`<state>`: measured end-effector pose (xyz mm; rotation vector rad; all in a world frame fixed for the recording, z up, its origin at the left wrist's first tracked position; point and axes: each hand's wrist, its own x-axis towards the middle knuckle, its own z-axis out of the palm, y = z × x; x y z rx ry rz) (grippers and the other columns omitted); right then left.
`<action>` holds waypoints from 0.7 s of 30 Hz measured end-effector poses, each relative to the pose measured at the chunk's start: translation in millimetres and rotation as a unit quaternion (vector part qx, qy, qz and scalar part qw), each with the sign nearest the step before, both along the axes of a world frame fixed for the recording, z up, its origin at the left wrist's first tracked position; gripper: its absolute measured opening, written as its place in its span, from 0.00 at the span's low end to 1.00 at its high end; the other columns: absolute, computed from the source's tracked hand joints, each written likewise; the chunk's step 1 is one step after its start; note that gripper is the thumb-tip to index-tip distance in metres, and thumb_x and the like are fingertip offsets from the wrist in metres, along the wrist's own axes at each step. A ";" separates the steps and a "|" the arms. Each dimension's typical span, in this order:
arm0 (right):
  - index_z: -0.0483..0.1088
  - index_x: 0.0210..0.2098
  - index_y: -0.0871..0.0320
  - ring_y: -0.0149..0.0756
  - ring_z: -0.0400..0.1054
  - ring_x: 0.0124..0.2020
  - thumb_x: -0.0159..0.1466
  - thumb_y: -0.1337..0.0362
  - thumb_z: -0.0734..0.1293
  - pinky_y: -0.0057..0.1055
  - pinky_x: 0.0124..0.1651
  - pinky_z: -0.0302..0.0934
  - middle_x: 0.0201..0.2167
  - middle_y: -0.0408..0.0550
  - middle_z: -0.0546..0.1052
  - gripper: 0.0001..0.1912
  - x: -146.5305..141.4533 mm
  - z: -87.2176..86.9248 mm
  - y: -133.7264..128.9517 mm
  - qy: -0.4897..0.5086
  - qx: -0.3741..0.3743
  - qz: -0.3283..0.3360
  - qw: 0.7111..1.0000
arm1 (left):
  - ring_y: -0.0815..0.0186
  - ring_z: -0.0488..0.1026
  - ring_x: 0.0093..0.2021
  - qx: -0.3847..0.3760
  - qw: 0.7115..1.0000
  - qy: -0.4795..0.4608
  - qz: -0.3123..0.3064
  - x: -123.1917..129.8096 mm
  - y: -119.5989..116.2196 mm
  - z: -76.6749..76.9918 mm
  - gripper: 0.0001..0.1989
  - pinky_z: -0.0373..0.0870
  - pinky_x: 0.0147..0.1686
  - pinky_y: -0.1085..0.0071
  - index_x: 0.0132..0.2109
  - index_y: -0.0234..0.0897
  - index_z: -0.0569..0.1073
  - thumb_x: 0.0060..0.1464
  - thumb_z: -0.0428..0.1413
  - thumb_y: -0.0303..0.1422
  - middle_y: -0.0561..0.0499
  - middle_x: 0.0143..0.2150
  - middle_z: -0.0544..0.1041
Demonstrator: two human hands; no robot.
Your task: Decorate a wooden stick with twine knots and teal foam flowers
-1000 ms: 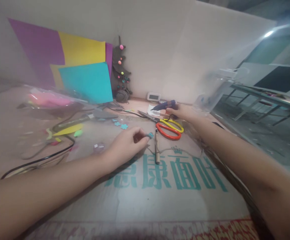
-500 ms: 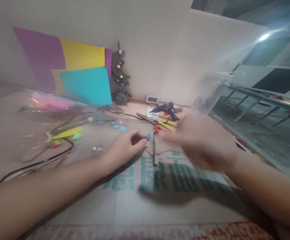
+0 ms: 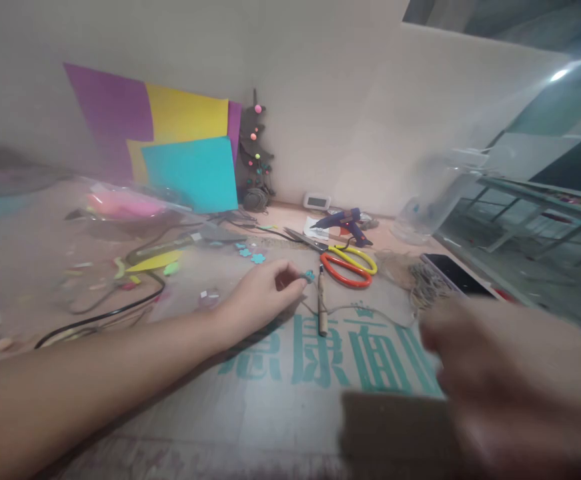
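My left hand [image 3: 265, 293] rests on the work surface, thumb and forefinger pinched on a small teal flower cutout [image 3: 309, 275]. A thin cord [image 3: 390, 317] runs from near those fingers past a wooden-handled tool [image 3: 323, 307] towards a bundle of twine [image 3: 427, 283]. At the lower right, my right hand [image 3: 505, 373] is smeared by motion; its fingers cannot be made out. Scissors [image 3: 321, 247] with red and yellow handles lie just beyond the wooden handle. Loose teal flower cutouts [image 3: 257, 258] lie behind my left hand.
A blue glue gun [image 3: 343, 219] and a small white digital display [image 3: 317, 201] stand near the wall. A phone [image 3: 455, 275] lies at the right. Coloured sheets [image 3: 190, 177] lean beside a small decorated tree [image 3: 256, 160]. A black cable [image 3: 105, 319] curves across the left.
My right hand has moved from beside the scissors towards the lower right, uncovering the scissors' handles, twine and phone. My left hand keeps its pinch; the whole view has shifted slightly.
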<state>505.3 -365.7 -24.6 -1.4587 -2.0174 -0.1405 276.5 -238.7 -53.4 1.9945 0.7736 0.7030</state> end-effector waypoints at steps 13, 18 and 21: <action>0.55 0.47 0.51 0.25 0.66 0.16 0.60 0.61 0.71 0.27 0.18 0.63 0.34 0.39 0.74 0.22 -52.8 -13.0 37.4 0.402 -0.352 0.056 0.844 | 0.66 0.70 0.34 0.061 0.998 -0.019 0.024 -0.5 -1.1 2.9 0.08 0.64 0.35 0.70 0.34 0.37 0.71 0.59 0.55 0.35 0.54 0.31 0.74; 0.66 0.43 0.55 0.31 0.70 0.25 0.67 0.63 0.66 0.29 0.29 0.63 0.24 0.38 0.72 0.07 -42.5 -12.4 34.6 0.138 -0.146 0.030 0.979 | 0.66 0.71 0.33 0.047 0.999 -0.008 0.016 -0.7 -2.5 5.6 0.08 0.63 0.34 0.70 0.33 0.37 0.71 0.59 0.55 0.35 0.54 0.31 0.74; 0.71 0.40 0.56 0.34 0.73 0.33 0.70 0.64 0.64 0.31 0.37 0.64 0.31 0.45 0.78 0.05 -29.5 -16.0 38.6 -0.052 0.024 0.034 0.998 | 0.65 0.71 0.34 0.048 0.999 -0.005 0.009 -0.8 -2.7 5.6 0.08 0.64 0.35 0.69 0.34 0.37 0.71 0.59 0.54 0.35 0.54 0.31 0.75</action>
